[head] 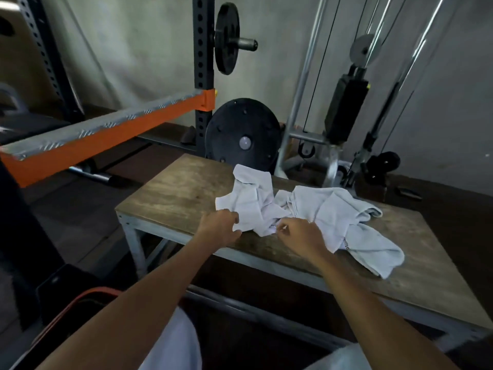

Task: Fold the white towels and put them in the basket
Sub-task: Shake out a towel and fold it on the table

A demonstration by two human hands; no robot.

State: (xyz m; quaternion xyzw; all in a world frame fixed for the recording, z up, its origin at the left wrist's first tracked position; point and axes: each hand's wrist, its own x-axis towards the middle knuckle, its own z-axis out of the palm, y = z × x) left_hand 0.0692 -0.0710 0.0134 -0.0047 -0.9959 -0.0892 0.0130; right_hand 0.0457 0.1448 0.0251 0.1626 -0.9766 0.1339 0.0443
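Two white towels lie crumpled & overlapping on the tabletop (181, 188). The left towel (250, 201) is pinched at its near edge by the left hand (222, 225), fingers curled, and at a corner by the right hand (301, 233), likewise curled. Risk: if it's lifted now, the right towel (344, 220) could be snagged and dragged off the near edge, since the folds are tangled. No basket can be ID'd for certain.

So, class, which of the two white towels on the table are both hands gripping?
The crumpled left towel: left hand and right hand pinch its near edge. The right towel sprawls beside it, ungripped.
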